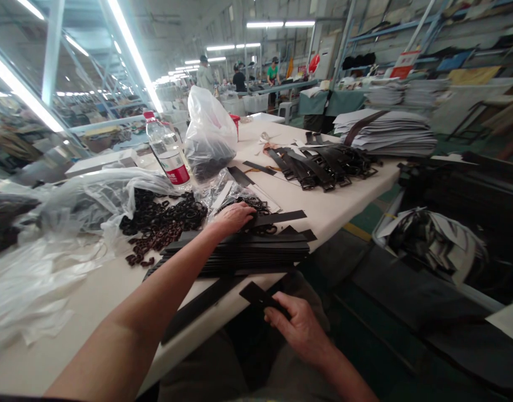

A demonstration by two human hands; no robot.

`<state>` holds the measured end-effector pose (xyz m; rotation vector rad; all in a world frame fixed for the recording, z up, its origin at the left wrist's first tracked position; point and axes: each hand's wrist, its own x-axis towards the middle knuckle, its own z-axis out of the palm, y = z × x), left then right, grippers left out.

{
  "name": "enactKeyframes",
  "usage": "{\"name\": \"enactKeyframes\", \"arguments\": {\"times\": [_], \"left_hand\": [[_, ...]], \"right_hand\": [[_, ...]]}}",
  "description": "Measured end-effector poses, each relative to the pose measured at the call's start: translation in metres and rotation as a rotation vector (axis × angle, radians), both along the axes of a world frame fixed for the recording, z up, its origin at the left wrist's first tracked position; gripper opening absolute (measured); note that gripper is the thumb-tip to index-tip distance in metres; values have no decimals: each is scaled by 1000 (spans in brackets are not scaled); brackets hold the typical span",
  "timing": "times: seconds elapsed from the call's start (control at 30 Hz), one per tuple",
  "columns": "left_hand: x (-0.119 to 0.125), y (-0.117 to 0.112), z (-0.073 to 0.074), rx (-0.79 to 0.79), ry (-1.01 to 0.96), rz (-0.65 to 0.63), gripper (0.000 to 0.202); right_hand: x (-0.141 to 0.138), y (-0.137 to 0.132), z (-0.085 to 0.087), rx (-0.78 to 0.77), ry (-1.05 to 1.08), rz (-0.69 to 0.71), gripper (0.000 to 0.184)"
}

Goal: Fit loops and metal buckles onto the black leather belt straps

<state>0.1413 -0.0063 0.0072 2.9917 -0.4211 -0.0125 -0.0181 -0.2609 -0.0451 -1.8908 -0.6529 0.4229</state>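
Note:
My right hand [300,324], low in front of the table edge, is closed on a dark strap [254,293]. The strap's flat end sticks out to the left past the thumb and has a small slot in it. My left hand [235,216] reaches across a stack of dark straps [239,254]. Its fingers curl down at a heap of dark metal buckles [258,205], and what lies under the fingertips is hidden. One loose strap [283,218] lies just right of these fingers. Small black and brown loops [164,220] are heaped to the left.
A bottle with a red cap [168,151] and a plastic bag of dark parts [208,139] stand behind. Buckled straps [319,164] lie farther right, near stacked pale sheets [386,131]. A filled bin [432,245] stands right of the table. Several people work far back.

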Motion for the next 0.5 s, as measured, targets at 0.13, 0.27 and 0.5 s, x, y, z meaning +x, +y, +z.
{"name": "enactKeyframes", "arguments": {"times": [0.13, 0.27, 0.5], "left_hand": [[4, -2, -5, 29, 1, 83, 35], [9, 3, -10, 40, -7, 155, 34], [6, 5, -9, 13, -18, 235, 24]], "right_hand": [[1, 0, 0, -6, 12, -4, 29], [0, 0, 0, -1, 12, -7, 29], [-1, -1, -2, 21, -11, -21, 29]]}}
